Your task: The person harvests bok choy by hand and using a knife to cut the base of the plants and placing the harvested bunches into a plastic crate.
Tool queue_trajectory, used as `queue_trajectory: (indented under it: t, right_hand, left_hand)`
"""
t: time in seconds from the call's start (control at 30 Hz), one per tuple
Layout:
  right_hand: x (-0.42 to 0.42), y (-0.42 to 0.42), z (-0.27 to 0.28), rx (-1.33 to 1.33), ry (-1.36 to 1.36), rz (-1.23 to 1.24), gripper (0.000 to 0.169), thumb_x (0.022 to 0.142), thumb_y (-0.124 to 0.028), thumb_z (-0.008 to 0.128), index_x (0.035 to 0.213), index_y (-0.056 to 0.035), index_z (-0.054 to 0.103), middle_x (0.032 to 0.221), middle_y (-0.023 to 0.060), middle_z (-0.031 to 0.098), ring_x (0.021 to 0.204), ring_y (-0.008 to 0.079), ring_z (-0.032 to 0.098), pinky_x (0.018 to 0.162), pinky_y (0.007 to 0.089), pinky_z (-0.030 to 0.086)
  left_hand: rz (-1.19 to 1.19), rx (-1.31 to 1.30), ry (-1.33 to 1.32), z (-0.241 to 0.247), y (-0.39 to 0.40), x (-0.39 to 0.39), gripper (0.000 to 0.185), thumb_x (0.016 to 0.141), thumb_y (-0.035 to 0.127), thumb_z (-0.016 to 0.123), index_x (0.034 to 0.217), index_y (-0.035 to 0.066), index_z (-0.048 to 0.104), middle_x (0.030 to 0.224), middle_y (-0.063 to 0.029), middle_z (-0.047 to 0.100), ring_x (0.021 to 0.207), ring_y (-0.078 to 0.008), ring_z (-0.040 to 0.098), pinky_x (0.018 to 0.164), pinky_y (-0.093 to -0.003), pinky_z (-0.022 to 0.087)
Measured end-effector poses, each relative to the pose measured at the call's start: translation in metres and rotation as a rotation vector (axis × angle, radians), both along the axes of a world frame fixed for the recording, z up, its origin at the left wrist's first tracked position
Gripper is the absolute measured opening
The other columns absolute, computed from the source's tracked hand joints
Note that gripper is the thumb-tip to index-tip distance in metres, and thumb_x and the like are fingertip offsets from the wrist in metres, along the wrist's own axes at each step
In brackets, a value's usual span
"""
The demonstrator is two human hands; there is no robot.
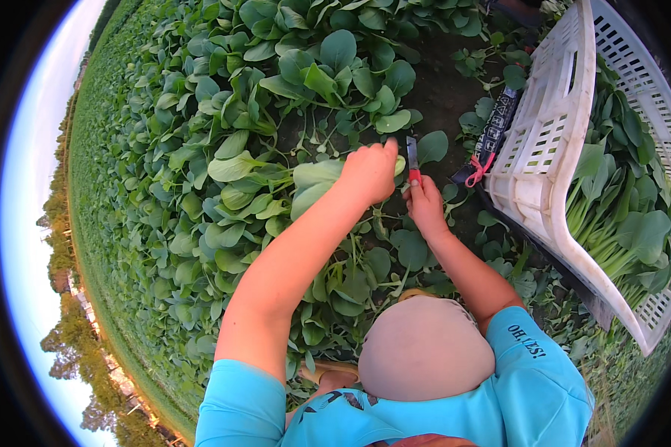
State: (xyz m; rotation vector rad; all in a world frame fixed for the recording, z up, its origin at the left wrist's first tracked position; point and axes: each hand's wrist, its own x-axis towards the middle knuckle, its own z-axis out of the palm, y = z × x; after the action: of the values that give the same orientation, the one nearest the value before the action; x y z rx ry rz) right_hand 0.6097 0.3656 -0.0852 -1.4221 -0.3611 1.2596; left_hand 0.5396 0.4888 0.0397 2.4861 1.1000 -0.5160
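Note:
My left hand (369, 170) is closed around a leafy green (316, 181) that looks like bok choy. Its broad leaves stick out to the left of the fist, and a pale stem base (400, 165) shows on the right side. Just right of it, my right hand (426, 204) grips a small knife (413, 159) by its red handle, the short metal blade pointing away from me. The blade is close to the stem base; whether they touch is not clear. The fingers of the left hand hide the middle of the plant.
A white plastic crate (559, 139) holding a pile of cut greens (620, 223) stands tilted at right, on a dark base with a pink tie (480, 170). Dense rows of growing greens (201, 139) spread left. My bent knee (425, 349) is below the hands. Dark soil (442, 78) shows ahead.

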Motion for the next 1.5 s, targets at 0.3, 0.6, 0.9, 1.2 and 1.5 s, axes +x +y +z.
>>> queue_trajectory:
  t: [0.3,0.6,0.9,1.2,1.5]
  right_hand:
    - [-0.004,0.081,-0.016,-0.064,-0.657,0.074,0.023,0.09,-0.019,0.047,0.089,0.0027,0.054,0.078,0.0263,0.06,0.077,0.0464,0.057,0.069,0.05,0.045]
    - [0.003,0.107,-0.017,-0.116,-0.714,0.253,0.027,0.087,-0.022,0.05,0.084,0.0026,0.06,0.081,0.0248,0.062,0.081,0.0435,0.058,0.072,0.0476,0.046]
    - [0.005,0.079,0.014,0.219,-0.358,-0.003,0.021,0.087,-0.022,0.061,0.096,-0.0031,0.054,0.077,0.0068,0.059,0.062,0.0177,0.054,0.059,0.0299,0.045]
    - [0.011,0.03,0.051,0.225,0.323,-0.071,0.028,0.086,-0.018,0.064,0.107,-0.0066,0.049,0.089,0.0003,0.057,0.057,0.0031,0.045,0.044,0.0161,0.033]
    - [0.009,0.022,0.057,0.368,-0.285,-0.156,0.02,0.085,-0.013,0.066,0.098,-0.0018,0.055,0.074,-0.0015,0.06,0.065,0.0037,0.052,0.059,0.0203,0.044]
  left_hand:
    - [0.319,0.023,-0.166,-0.06,0.062,-0.016,0.068,0.068,0.009,0.06,0.134,0.01,0.042,0.116,-0.0195,0.059,0.104,-0.0336,0.059,0.086,-0.0368,0.048]
    - [0.62,-0.21,-0.664,-0.079,0.05,-0.059,0.074,0.06,0.001,0.064,0.131,0.005,0.045,0.116,-0.0183,0.059,0.105,-0.0303,0.057,0.091,-0.0319,0.044]
    - [0.871,-0.836,-1.139,-0.038,-0.005,-0.077,0.067,0.068,-0.005,0.062,0.132,0.001,0.043,0.125,-0.0075,0.055,0.102,-0.0165,0.056,0.088,-0.0299,0.047]
    - [1.05,-1.145,-1.353,-0.002,-0.054,-0.075,0.068,0.068,-0.001,0.064,0.133,0.001,0.041,0.114,-0.0121,0.059,0.088,-0.018,0.06,0.083,-0.0306,0.049]
    - [0.936,-0.576,-0.951,0.029,-0.072,-0.072,0.054,0.071,-0.002,0.064,0.123,0.002,0.05,0.105,-0.0078,0.062,0.092,-0.0115,0.058,0.084,-0.025,0.046]
